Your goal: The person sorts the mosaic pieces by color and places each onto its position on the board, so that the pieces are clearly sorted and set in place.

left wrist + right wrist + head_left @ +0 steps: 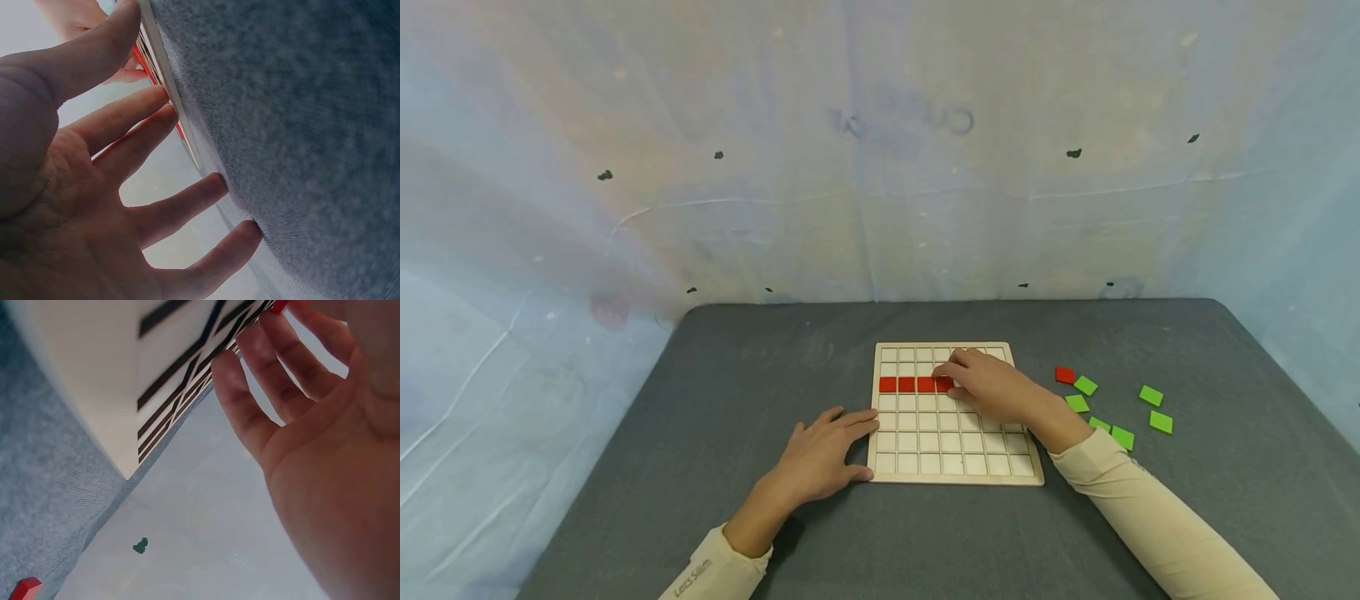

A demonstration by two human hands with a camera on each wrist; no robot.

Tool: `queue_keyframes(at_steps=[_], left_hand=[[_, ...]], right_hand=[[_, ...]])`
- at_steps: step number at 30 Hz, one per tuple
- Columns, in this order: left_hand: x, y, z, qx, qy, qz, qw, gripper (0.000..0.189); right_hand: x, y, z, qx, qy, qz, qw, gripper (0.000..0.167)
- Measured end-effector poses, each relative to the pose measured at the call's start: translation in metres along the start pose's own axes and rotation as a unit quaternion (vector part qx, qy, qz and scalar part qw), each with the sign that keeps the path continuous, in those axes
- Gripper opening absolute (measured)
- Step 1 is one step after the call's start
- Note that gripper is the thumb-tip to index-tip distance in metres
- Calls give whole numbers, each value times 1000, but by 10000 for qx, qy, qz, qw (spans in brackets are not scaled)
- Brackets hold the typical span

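Observation:
A wooden grid board lies on the dark grey table, its square cells pale. Along its third row from the far edge, red square tiles fill cells starting at the left. My right hand reaches over the board and pinches the fourth red tile of that row between thumb and index finger. In the right wrist view, a corner of this red tile shows at the fingertips; the rest is hidden. My left hand rests at the board's left edge, fingers spread, with fingertips and thumb touching the frame.
Right of the board lie a loose red tile and several green tiles, some close beside the right forearm. The grey table ends at a pale hanging sheet behind and at the sides.

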State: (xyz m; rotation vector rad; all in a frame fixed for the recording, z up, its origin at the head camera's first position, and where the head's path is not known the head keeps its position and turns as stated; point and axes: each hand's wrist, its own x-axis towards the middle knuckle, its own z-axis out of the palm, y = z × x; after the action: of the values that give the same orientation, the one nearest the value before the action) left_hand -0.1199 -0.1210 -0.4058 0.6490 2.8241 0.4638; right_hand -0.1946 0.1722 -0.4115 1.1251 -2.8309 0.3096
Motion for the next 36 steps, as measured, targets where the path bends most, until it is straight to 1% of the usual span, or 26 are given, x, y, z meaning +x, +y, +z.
queue_keyframes(at_steps=[10, 16, 21, 25, 29, 32, 36], left_hand=[[1, 3, 1, 15, -68, -44, 10000, 68], [2, 2, -1, -23, -85, 0, 10000, 69], [1, 1, -2, -8, -67, 11, 10000, 68], [0, 0, -1, -11, -44, 4, 10000, 68], [0, -1, -1, 3, 6, -2, 10000, 68], [0, -2, -1, -6, 27, 2, 10000, 68], [-3, -2, -1, -58, -24, -63, 10000, 68]], right_hand=[[-4, 3, -1, 40, -65, 121, 9999, 34], [-10, 6, -3, 205, 29, 5, 9998, 32], [-20, 9, -8, 289, 161, -21, 9995, 31], [-35, 10, -13, 291, 132, 123, 9994, 32], [-57, 14, -17, 221, 146, 315, 9992, 33], [-77, 19, -21, 117, 295, 341, 9989, 33], [-104, 26, -24, -75, 486, 417, 9979, 34]])
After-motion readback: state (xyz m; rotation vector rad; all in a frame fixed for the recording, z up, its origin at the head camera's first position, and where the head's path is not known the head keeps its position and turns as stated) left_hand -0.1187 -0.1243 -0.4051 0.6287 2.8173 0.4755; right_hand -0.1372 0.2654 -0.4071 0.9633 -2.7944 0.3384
